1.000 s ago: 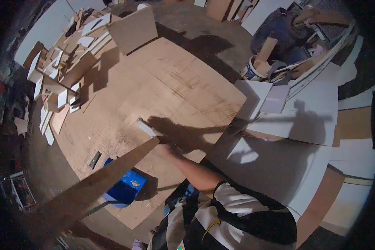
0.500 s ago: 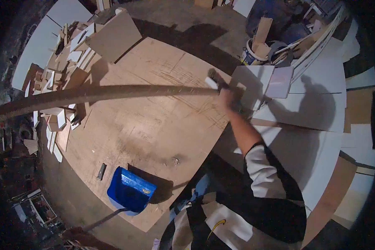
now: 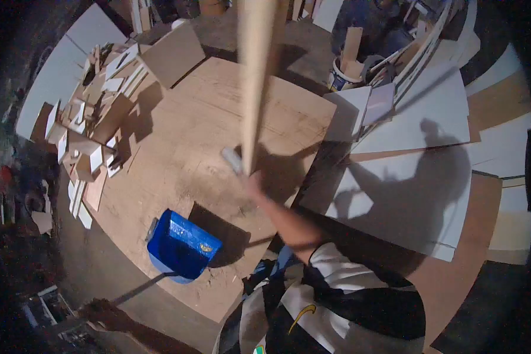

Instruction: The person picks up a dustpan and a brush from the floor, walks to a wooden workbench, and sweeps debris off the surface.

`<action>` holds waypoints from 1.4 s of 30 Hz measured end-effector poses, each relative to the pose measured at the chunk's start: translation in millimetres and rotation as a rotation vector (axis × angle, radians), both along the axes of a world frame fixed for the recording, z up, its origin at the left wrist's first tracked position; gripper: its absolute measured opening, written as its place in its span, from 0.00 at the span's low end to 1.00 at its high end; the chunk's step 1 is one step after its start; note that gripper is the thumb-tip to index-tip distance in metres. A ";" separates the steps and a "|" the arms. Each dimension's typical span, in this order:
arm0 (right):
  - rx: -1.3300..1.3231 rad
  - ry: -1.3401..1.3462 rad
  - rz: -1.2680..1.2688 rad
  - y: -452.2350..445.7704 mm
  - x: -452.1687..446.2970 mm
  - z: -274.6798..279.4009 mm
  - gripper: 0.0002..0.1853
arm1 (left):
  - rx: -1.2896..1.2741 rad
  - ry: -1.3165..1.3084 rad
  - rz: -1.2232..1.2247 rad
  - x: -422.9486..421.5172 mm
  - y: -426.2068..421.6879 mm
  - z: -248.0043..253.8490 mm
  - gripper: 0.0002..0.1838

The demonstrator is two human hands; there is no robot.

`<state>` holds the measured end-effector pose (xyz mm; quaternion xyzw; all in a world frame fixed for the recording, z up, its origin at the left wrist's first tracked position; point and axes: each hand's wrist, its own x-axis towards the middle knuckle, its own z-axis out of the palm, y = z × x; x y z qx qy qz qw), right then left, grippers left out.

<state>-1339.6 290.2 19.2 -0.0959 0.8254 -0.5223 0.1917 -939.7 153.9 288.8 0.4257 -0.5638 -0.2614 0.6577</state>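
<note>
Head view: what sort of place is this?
Most likely a woodworking or panel-cutting workshop: a jumbled heap of brown and white board offcuts, large flat white rectangular panels, and a white bucket holding brown wooden offcuts.

2 hands [image 3: 252, 185] [image 3: 103, 314] curled closed, right arm [image 3: 292, 225] outstretched.

1 head-worn camera, facing forward and down, near above the board [image 3: 171, 159], corners apparently too dark

Light from the left throws a person's dark shadow [image 3: 442, 168] across white boards [image 3: 407, 121]; corners sink to black. Glare streaks the blue dustpan [image 3: 189, 233], the long handle [image 3: 256, 76] and right hand [image 3: 252, 185] blur, and wide-angle distortion bends edges.
</note>
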 end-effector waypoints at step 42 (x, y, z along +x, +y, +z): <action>0.502 0.072 0.083 -12.9 148.0 -73.1 0.11 | 0.055 0.072 0.200 137.2 11.4 5.0 0.23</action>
